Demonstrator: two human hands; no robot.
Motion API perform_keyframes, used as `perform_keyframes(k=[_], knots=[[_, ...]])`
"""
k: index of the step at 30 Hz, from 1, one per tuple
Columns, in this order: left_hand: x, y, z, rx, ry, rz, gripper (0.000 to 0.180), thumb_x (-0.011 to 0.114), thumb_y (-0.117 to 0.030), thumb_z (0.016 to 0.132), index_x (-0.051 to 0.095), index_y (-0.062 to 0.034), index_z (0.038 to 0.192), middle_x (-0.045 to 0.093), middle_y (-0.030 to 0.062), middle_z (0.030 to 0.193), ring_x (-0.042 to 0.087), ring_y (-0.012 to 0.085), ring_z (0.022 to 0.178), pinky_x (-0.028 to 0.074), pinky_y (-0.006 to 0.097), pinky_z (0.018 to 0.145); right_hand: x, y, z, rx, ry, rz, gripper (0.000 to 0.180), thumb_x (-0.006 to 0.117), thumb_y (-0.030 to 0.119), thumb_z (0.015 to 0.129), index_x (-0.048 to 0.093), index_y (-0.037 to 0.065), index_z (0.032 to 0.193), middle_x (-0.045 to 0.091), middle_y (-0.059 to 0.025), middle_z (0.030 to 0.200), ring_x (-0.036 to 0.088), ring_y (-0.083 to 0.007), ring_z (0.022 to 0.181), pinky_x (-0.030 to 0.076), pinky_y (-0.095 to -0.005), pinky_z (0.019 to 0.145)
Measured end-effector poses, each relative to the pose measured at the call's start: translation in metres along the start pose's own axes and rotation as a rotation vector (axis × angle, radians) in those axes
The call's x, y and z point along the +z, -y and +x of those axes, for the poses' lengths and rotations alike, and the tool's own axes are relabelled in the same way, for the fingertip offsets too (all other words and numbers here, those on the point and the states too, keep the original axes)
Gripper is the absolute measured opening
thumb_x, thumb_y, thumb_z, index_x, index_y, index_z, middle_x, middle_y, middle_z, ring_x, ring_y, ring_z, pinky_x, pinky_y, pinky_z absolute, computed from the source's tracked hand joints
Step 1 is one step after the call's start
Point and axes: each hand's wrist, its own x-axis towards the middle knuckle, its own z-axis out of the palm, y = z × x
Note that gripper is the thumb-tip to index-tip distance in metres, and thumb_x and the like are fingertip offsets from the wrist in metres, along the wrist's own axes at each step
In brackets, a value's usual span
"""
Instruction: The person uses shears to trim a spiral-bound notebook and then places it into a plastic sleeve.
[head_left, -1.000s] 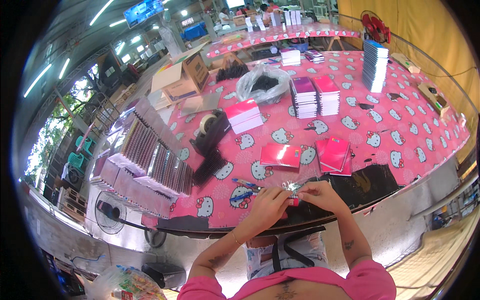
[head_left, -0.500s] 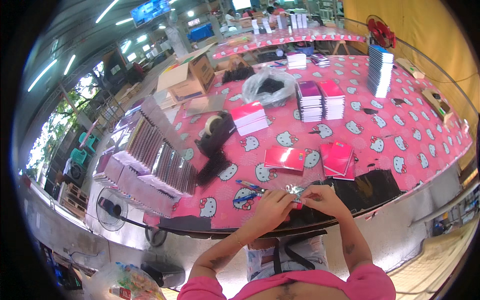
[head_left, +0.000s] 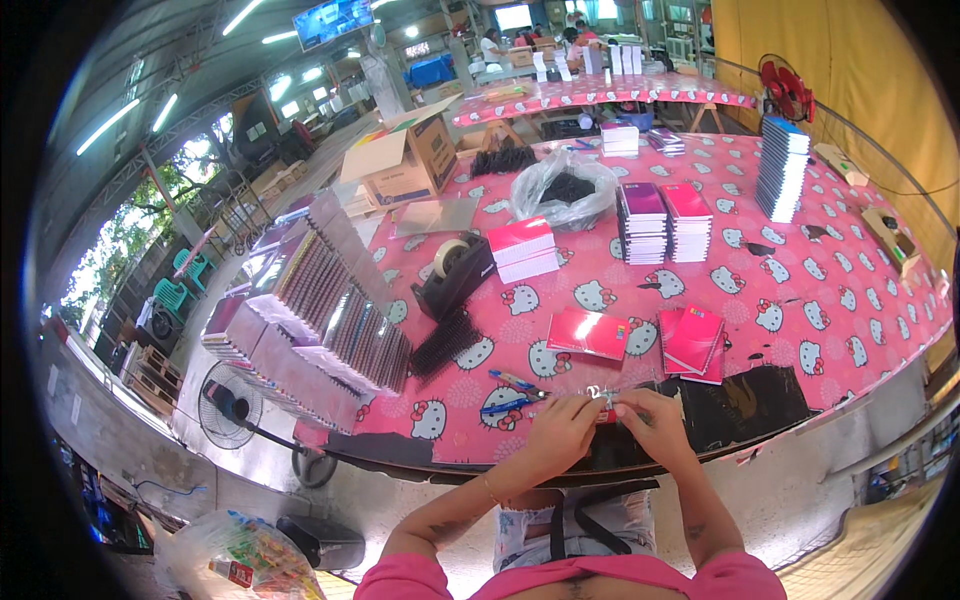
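At the table's near edge my left hand and my right hand work close together, fingers pinched. Between their fingertips is a small red piece with something shiny and silvery at its top; the fingers hide most of it, so its kind is unclear. A blue-handled tool, like pliers, lies just left of my left hand. Beyond the hands rests a pink notebook. Farther right, a few overlapping pink spiral notebooks lie on the pink patterned tablecloth.
Tall notebook stacks crowd the left side, beside a black tape dispenser and black binding coils. Farther back are a plastic bag, purple notebooks, a cardboard box and a tall blue-topped stack.
The view has tipped, so the scene sits lower and slightly to the right. My hands stay together at the table edge, with the fingers shifted slightly around the small piece.
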Motion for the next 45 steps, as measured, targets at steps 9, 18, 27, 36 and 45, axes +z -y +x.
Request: perform_keyframes(k=[9, 18, 27, 36, 45], knots=[[-0.002, -0.001, 0.004, 0.017, 0.008, -0.017, 0.035, 0.067, -0.006, 0.086, 0.063, -0.0028, 0.12, 0.065, 0.0112, 0.102, 0.064, 0.0303, 0.093, 0.048, 0.042, 0.082, 0.014, -0.013, -0.013, -0.15, -0.153, -0.181, 0.019, 0.073, 0.001, 0.087, 0.072, 0.0, 0.105, 0.072, -0.0165, 0.096, 0.072, -0.0303, 0.088, 0.055, -0.0347, 0.076], [0.0, 0.008, 0.004, 0.066, 0.051, -0.077, 0.037, 0.069, -0.008, 0.087, 0.063, -0.0057, 0.123, 0.065, 0.0123, 0.11, 0.064, 0.0313, 0.097, 0.05, 0.042, 0.083, 0.014, -0.003, -0.008, 0.074, -0.024, 0.212, 0.03, 0.072, -0.002, 0.087, 0.069, 0.001, 0.116, 0.072, -0.0169, 0.099, 0.071, -0.0282, 0.089, 0.054, -0.0367, 0.079], [-0.031, 0.072, 0.0, -0.153, 0.156, -0.009, 0.053, 0.068, -0.03, 0.094, 0.053, -0.0107, 0.141, 0.053, 0.0195, 0.139, 0.053, 0.0403, 0.126, 0.043, 0.051, 0.104, -0.013, -0.021, -0.018, -0.306, -0.019, -0.547, 0.058, 0.066, -0.008, 0.075, 0.065, 0.011, 0.13, 0.065, -0.0131, 0.13, 0.063, -0.036, 0.117, 0.05, -0.0419, 0.099], [-0.046, 0.118, -0.043, -0.176, 0.383, 0.177, 0.057, 0.066, -0.037, 0.095, 0.051, -0.0123, 0.144, 0.048, 0.0189, 0.146, 0.046, 0.0403, 0.132, 0.035, 0.054, 0.109, -0.013, -0.018, -0.048, -0.169, 0.287, -0.736, 0.056, 0.068, 0.018, 0.082, 0.059, 0.01, 0.136, 0.057, -0.0117, 0.141, 0.051, -0.0316, 0.133, 0.037, -0.0516, 0.112], [-0.038, 0.068, -0.02, -1.226, 0.313, -1.345, 0.044, 0.05, -0.041, 0.105, 0.059, -0.0041, 0.126, 0.07, 0.0141, 0.107, 0.071, 0.028, 0.086, 0.058, 0.041, 0.074, -0.011, -0.019, -0.048, -0.16, 0.282, -0.74, 0.056, 0.068, 0.02, 0.08, 0.06, 0.012, 0.135, 0.057, -0.009, 0.141, 0.05, -0.0292, 0.134, 0.034, -0.0513, 0.114]])
